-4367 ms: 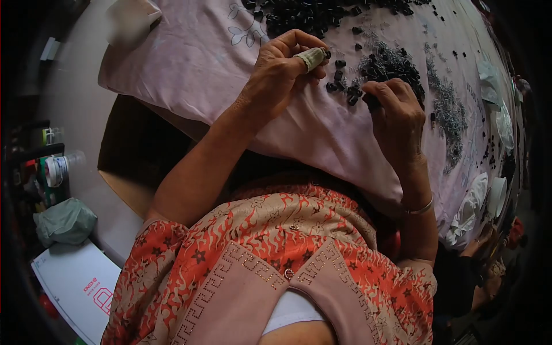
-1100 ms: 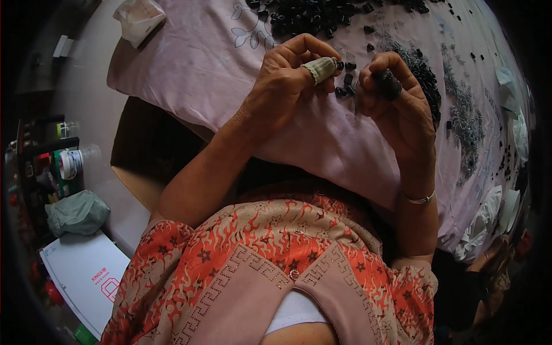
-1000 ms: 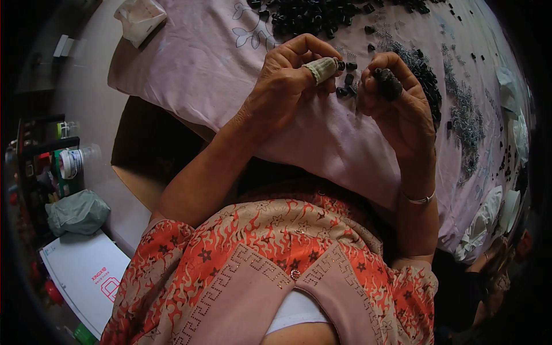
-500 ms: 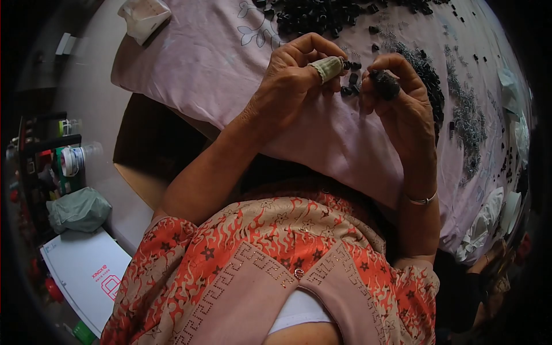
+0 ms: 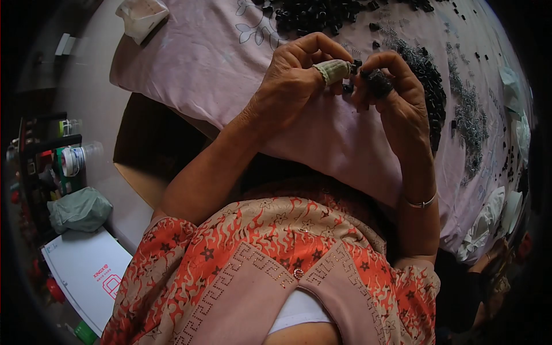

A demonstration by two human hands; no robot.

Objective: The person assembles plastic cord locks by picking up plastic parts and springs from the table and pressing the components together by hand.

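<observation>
My left hand [image 5: 307, 69] pinches a small black plastic part [image 5: 356, 65] between thumb and fingertips; a pale cloth cover [image 5: 334, 72] wraps its thumb. Facing it, my right hand [image 5: 397, 92] is closed, its fingertips meeting the left ones at that part. Black wrapping [image 5: 379, 84] covers the right thumb. Whether the right fingers hold a separate small piece is hidden. Just below the fingertips, another black part [image 5: 347, 88] lies on the pink cloth [image 5: 339, 138].
Heaped black parts [image 5: 316, 16] lie at the cloth's far side, with more black pieces [image 5: 428, 75] and small metal springs [image 5: 468, 126] to the right. An open cardboard box [image 5: 138, 178] stands below the left edge. A white box [image 5: 86, 276] lies lower left.
My right hand has moved left and its fingertips now meet those of my left hand at the black part. Before, a gap separated them. The left hand has shifted slightly right.
</observation>
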